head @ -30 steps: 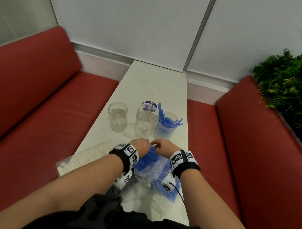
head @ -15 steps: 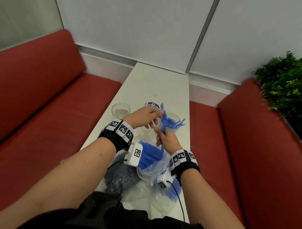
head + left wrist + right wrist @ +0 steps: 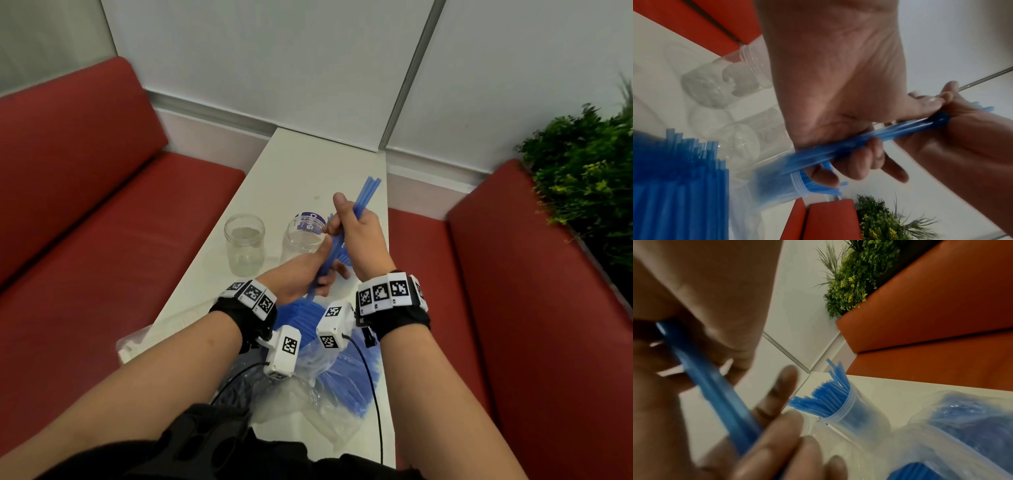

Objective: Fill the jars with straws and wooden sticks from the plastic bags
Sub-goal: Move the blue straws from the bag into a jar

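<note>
A bundle of blue straws (image 3: 367, 193) slants up over the white table (image 3: 308, 161). My right hand (image 3: 359, 236) grips its upper half, and my left hand (image 3: 305, 279) curls round its lower end (image 3: 838, 149). Behind my hands a clear jar holding several blue straws (image 3: 851, 410) stands upright; the head view hides it. An empty jar (image 3: 244, 245) and a second clear jar (image 3: 299, 240) stand to the left. The open plastic bag of straws (image 3: 342, 370) lies under my wrists.
A flat bag of pale wooden sticks (image 3: 133, 342) pokes out at the table's left edge beneath my left forearm. Red benches (image 3: 102, 222) flank the narrow table. A green plant (image 3: 582, 164) stands behind the right bench. Crumpled clear plastic (image 3: 308, 407) lies near me.
Both hands left the bag with a bundle of straws and lifted it over the jars. The right hand has slid up the bundle; the left has dropped to its lower end.
</note>
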Demonstrator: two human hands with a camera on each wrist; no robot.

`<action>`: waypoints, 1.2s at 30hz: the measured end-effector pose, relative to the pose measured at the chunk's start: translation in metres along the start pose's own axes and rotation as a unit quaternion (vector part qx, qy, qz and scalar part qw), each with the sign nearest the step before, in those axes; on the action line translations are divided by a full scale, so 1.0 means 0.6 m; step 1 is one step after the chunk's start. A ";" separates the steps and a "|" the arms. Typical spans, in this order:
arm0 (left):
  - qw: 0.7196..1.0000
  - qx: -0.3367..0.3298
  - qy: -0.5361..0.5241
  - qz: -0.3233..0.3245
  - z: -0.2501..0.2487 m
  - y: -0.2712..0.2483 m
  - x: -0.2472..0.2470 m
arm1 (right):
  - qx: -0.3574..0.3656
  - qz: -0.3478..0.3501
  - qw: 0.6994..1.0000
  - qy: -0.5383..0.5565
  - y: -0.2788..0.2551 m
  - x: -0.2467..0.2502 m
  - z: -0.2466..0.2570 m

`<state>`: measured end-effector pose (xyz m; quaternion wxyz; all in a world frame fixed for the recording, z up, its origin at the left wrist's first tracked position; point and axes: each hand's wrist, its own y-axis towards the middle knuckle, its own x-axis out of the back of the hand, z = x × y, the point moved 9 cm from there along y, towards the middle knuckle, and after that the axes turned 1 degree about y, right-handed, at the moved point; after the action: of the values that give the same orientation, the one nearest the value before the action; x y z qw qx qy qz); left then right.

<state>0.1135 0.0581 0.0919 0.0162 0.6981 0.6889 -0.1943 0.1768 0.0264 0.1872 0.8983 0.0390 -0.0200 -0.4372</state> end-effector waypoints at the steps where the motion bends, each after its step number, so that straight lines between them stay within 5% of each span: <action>1: 1.000 -0.016 0.002 -0.005 -0.007 -0.002 0.005 | -0.008 0.005 1.000 -0.029 -0.001 0.000 -0.009; 7: 0.988 -0.064 0.033 -0.139 -0.043 -0.011 0.078 | -0.113 0.053 0.992 -0.004 -0.033 -0.020 -0.141; 9: 0.983 -0.081 0.031 -0.165 -0.049 -0.016 0.099 | -0.162 0.057 0.981 -0.091 -0.053 -0.019 -0.203; 11: 0.978 -0.088 0.032 -0.184 -0.048 -0.023 0.114 | -0.166 0.100 0.943 -0.270 -0.069 -0.021 -0.255; 15: 0.968 -0.079 0.035 -0.237 -0.036 -0.039 0.144 | -0.151 0.220 0.789 -0.553 -0.108 -0.038 -0.334; 20: 0.963 -0.071 0.044 -0.255 -0.029 -0.058 0.168 | -0.125 0.241 0.753 -0.599 -0.117 -0.052 -0.351; 24: 0.962 -0.061 0.058 -0.261 -0.018 -0.062 0.176 | -0.133 0.224 0.781 -0.568 -0.108 -0.049 -0.343; 30: 0.953 -0.058 0.072 -0.289 -0.004 -0.051 0.175 | -0.125 0.130 0.900 -0.398 -0.067 -0.039 -0.277; 36: 0.969 -0.048 0.063 -0.236 0.026 -0.023 0.142 | -0.117 0.095 0.964 -0.218 -0.034 -0.017 -0.180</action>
<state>0.0944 0.1356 0.0558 -0.0396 0.5251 0.8423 -0.1151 0.1621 0.0273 0.0777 0.9080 -0.1651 -0.1675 -0.3467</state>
